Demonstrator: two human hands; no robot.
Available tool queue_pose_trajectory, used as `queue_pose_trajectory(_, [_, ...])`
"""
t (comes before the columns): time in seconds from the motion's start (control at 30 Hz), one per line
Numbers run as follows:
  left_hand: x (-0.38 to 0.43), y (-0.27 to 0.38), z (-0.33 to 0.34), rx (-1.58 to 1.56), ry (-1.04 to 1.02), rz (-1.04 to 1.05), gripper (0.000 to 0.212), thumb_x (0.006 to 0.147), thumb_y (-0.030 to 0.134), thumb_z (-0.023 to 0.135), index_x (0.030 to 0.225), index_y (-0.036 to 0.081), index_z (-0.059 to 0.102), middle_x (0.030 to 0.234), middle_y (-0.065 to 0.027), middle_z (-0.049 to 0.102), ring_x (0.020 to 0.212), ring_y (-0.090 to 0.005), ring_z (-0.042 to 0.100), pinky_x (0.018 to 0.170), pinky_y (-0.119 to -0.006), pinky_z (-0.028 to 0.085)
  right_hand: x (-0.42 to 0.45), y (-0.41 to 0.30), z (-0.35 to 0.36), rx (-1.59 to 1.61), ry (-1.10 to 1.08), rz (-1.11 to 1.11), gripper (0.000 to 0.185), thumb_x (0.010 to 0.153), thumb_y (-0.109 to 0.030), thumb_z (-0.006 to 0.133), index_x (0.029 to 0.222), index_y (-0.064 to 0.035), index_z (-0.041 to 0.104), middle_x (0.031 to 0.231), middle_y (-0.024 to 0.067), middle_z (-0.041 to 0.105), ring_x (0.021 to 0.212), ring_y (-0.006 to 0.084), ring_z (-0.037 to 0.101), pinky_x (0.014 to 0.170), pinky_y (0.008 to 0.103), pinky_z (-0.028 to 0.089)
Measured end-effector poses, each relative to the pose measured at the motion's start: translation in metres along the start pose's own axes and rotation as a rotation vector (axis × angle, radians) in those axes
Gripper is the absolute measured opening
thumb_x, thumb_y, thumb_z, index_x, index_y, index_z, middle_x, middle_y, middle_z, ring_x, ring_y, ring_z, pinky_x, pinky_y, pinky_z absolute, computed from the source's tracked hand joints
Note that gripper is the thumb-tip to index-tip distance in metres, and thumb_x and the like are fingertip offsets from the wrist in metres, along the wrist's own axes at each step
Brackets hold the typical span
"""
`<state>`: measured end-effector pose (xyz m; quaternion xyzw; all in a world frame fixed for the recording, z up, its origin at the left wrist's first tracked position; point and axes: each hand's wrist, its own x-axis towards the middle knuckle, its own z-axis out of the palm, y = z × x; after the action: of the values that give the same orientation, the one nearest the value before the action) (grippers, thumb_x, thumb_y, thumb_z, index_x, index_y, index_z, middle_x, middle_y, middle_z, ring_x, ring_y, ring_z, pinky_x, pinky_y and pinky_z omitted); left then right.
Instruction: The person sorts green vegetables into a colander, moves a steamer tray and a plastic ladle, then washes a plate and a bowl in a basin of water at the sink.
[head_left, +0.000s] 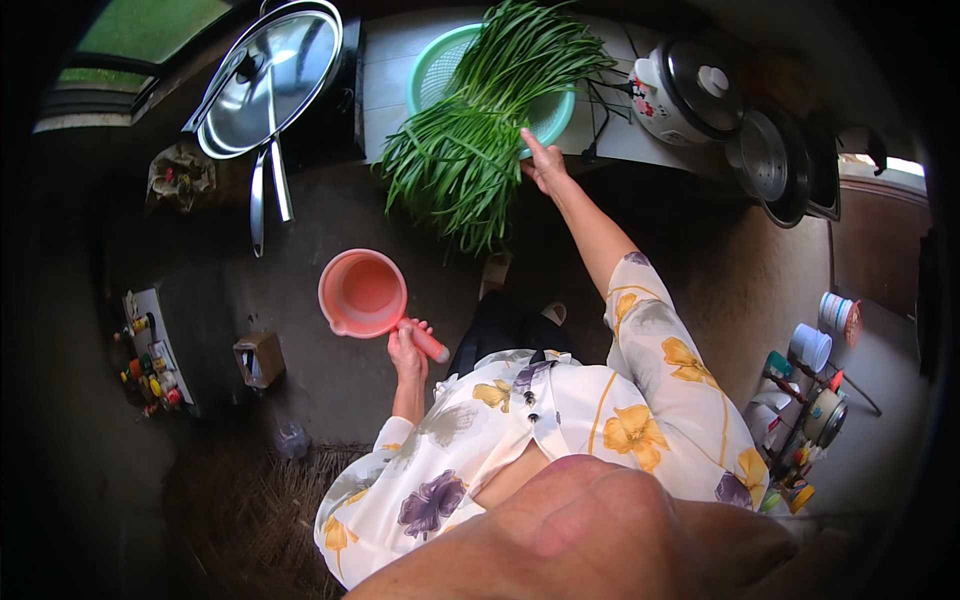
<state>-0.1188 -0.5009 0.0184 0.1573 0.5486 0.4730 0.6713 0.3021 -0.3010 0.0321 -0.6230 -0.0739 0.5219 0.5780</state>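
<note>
My left hand (409, 351) grips the handle of a pink plastic dipper (335, 289), held out over the floor with its mouth facing up. I cannot tell whether water is in it. My right hand (550, 166) grips the near right rim of a mint-green plastic colander (433, 71) on the white tiled counter (384, 82). A large heap of long green leaves, probably garlic chives (480, 142), lies across the colander. Their near ends hang over the counter's front edge; part of the colander is hidden under them.
A wok with a lid (289, 79) sits at the counter's left, its handles jutting out. On the right are a rice cooker (694, 90) with a cord and metal pans (772, 154). A cardboard box (259, 358) and dry straw (247, 502) lie left on the floor.
</note>
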Motion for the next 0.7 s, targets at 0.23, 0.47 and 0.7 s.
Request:
queue_pose_trajectory(0.23, [-0.059,0.050,0.050,0.238,-0.195,0.190,0.029,0.093,0.012,0.055,0.117,-0.003,0.052,0.105,-0.0128,0.059,0.089,-0.0226,0.065,0.080,-0.038,0.058,-0.072,-0.013,-0.040,-0.074,-0.132,0.040,0.065,0.089,-0.055,0.063,0.128,-0.0043,0.051,0.110,0.0147,0.063,0.087,0.0239,0.067,0.072,0.0345,0.058])
queue_pose_trajectory(0.47, [-0.107,0.070,0.180,0.373,-0.692,0.166,0.029,0.093,0.007,0.054,0.121,-0.003,0.052,0.105,-0.0122,0.060,0.087,-0.0215,0.066,0.079,-0.036,0.057,-0.178,0.044,-0.181,-0.129,-0.083,-0.020,0.029,0.097,-0.033,0.059,0.107,-0.0064,0.065,0.093,0.0037,0.067,0.074,0.0094,0.063,0.064,0.0236,0.054])
queue_pose_trajectory(0.7, [-0.145,-0.058,0.337,0.371,-1.130,0.029,0.038,0.095,0.017,0.061,0.127,-0.002,0.052,0.114,-0.0141,0.065,0.105,-0.0196,0.061,0.095,-0.034,0.048,-0.339,0.006,-0.254,0.225,-0.333,-0.131,0.045,0.098,-0.033,0.058,0.132,-0.0052,0.051,0.116,0.0075,0.063,0.101,0.0162,0.063,0.087,0.0300,0.052])
